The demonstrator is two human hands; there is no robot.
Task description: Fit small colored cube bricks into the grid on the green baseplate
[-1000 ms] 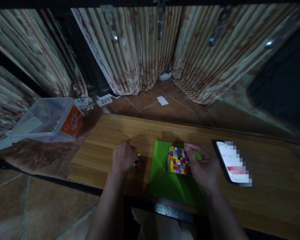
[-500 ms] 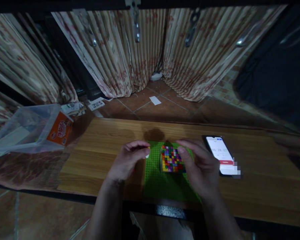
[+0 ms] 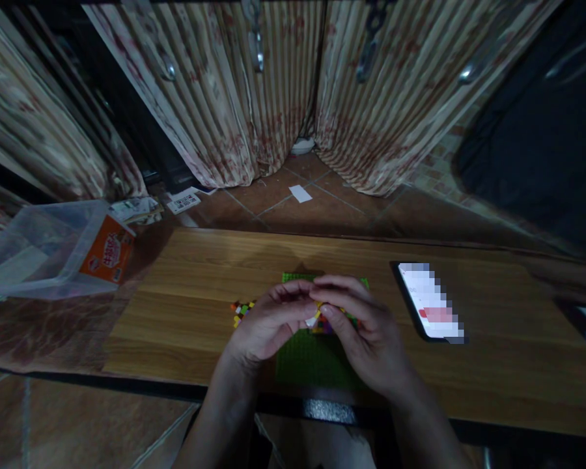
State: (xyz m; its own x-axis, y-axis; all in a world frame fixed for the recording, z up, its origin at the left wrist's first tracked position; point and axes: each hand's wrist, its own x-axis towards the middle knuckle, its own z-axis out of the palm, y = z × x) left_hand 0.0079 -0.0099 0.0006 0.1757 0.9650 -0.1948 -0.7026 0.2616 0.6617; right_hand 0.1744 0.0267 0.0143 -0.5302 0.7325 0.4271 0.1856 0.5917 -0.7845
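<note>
My left hand (image 3: 276, 319) and my right hand (image 3: 364, 329) meet over the green baseplate (image 3: 310, 368). Between their fingertips are small toy bricks, one white (image 3: 312, 322) and one yellow (image 3: 318, 308). Both hands are closed in a pinch there; whether the pieces are joined is hard to make out. Just beneath, a multicoloured brick block (image 3: 322, 327) stands on the baseplate, mostly hidden by my right hand. Loose coloured bricks (image 3: 243, 311) lie on the wood beside my left hand, partly covered by it.
The wooden table (image 3: 170, 312) carries a lit phone (image 3: 427, 303) to the right. A clear plastic bin (image 3: 53, 247) with an orange label stands left of the table. Patterned curtains (image 3: 283, 98) hang behind, and papers (image 3: 183, 200) lie on the floor.
My left hand has moved right, carrying the white and yellow bricks to my right hand's fingertips. The loose bricks at the left now show, while the multicoloured block is mostly covered.
</note>
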